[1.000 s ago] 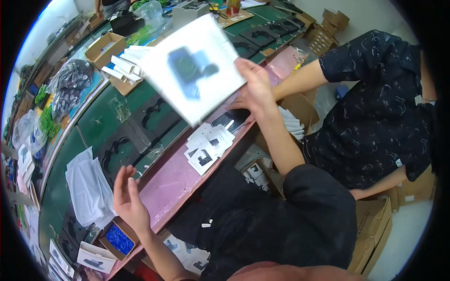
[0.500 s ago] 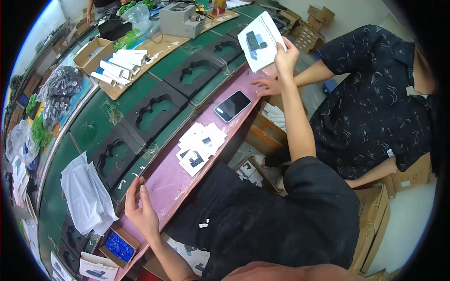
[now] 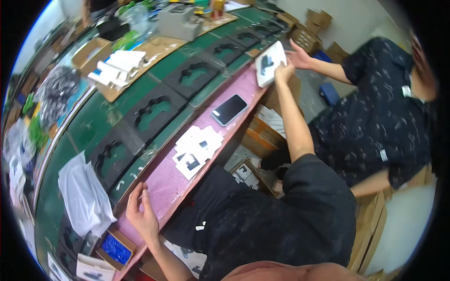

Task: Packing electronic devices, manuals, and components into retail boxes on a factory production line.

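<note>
Head view: right hand holds white box at ledge end.

Co-worker's head: blurred at the right rim.
White box: print too small to tell.
Bench clutter: indistinct.

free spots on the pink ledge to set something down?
Bare pink ledge shows between the left hand and the stack of white cards, and again between the phone and the white box in the right hand. The green belt's black trays crowd the rest.
</note>
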### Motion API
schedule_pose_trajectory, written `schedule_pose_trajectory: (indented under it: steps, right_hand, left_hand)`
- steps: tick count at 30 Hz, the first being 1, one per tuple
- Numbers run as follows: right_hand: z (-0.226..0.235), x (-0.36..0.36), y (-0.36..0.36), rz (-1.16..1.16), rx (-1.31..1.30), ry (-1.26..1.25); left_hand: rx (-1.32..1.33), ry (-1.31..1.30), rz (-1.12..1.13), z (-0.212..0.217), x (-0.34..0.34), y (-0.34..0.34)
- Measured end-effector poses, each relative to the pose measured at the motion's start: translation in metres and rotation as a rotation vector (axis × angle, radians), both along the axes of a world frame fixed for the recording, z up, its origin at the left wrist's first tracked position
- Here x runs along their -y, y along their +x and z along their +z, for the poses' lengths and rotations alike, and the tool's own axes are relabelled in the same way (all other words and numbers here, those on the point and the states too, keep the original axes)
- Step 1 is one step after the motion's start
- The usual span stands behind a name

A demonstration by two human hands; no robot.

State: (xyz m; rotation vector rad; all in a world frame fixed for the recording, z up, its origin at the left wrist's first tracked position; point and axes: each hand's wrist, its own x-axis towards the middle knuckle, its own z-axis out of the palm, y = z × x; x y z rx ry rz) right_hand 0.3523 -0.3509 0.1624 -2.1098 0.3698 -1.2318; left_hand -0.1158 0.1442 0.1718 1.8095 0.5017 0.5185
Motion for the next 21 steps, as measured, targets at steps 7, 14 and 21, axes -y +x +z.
schedule_pose_trajectory:
  steps: [7, 14, 21]
  right_hand:
    - [0.003, 0.046, -0.007, 0.144, -0.389, -0.227]
    - [0.070, -0.114, -0.088, 0.454, 0.138, -0.279]
    - [0.097, -0.264, -0.126, 1.068, 0.144, -0.179]
  left_hand:
    - [0.009, 0.068, -0.082, 0.029, 0.014, 0.024]
    - [-0.013, 0.161, -0.067, 0.043, 0.010, 0.019]
    - [0.052, 0.293, -0.060, 0.062, 0.004, 0.018]
